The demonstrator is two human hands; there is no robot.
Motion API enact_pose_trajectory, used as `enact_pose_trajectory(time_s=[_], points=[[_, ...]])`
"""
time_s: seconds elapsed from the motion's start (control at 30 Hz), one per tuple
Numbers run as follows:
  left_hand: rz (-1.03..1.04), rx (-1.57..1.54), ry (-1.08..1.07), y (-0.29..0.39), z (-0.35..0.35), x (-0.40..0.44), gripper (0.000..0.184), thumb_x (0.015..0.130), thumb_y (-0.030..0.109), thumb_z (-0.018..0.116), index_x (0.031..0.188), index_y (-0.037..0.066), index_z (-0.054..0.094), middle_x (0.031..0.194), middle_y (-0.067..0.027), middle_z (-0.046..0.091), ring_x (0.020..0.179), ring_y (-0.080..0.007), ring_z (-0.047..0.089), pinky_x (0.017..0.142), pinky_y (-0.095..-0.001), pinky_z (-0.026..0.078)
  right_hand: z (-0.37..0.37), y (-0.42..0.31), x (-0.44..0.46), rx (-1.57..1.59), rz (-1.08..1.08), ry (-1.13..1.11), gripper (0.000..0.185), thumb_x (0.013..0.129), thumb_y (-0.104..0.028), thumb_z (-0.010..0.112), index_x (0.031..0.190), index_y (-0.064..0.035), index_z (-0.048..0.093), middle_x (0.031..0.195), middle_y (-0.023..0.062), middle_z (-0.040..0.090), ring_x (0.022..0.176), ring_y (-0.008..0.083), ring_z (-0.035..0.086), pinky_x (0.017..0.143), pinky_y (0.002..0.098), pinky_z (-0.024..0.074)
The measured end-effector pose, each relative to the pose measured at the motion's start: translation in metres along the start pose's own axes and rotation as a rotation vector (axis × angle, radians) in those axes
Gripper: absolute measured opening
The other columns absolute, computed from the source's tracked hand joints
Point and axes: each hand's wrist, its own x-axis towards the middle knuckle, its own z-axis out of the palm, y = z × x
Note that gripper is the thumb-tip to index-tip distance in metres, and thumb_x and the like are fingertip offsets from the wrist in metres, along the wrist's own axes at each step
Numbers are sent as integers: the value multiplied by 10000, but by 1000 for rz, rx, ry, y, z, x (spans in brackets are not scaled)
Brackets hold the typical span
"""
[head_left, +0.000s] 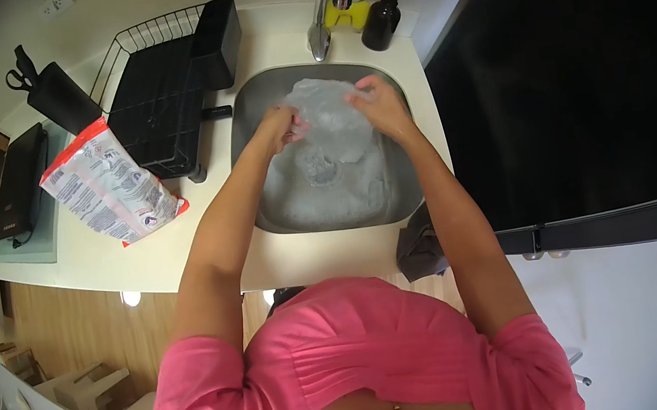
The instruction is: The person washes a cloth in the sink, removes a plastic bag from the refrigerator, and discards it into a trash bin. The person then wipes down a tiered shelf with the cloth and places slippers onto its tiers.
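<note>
In the head view, a pale, see-through, wet sheet [337, 121], like a thin plastic bag, is stretched out over the sink [259, 208]. My left hand [282, 128] is closed at its left edge, with the fingers curled. On the opposite side, my right hand [378, 105] pinches the upper right edge between thumb and fingers. Below the sheet, cloudy, sudsy water [328, 201] covers the basin floor. The drain [323, 171] shows faintly through it.
Behind the sink stand a faucet [320, 24], a yellow sponge [347, 17] and a dark pump bottle [382, 18]. Leftward are a black dish rack [155, 104], a red-and-white packet [112, 185] and a knife block [63, 99]. A dark cloth [420, 246] hangs at the counter's front edge.
</note>
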Motion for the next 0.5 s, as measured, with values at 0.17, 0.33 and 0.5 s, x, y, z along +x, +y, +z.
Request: enact_pose_trajectory(time_s=[0.17, 0.33, 0.5], points=[[-167, -81, -15, -7, -8, 6, 318, 751, 228, 532, 1035, 83, 527, 940, -88, 567, 921, -238, 552, 761, -424, 447, -7, -3, 3, 52, 42, -69, 243, 777, -253, 642, 888, -38, 614, 739, 124, 614, 681, 260, 600, 633, 342, 456], [-297, -480, -145, 12, 16, -45, 827, 735, 385, 525, 1388, 78, 123, 1424, -202, 124, 1295, -384, 189, 1010, -589, 83, -4, -26, -8, 126, 67, 170, 151, 789, -177, 607, 817, -31, 636, 760, 157, 629, 742, 256, 629, 662, 328, 469], [-310, -387, -216, -30, 35, -44, 920, 759, 437, 503, 1411, 89, -45, 1460, -191, -45, 1329, -416, 42, 990, -645, 13, 15, 22, -11, -95, 36, -97, 183, 788, -170, 600, 867, -13, 652, 732, 120, 646, 689, 186, 615, 630, 318, 472]])
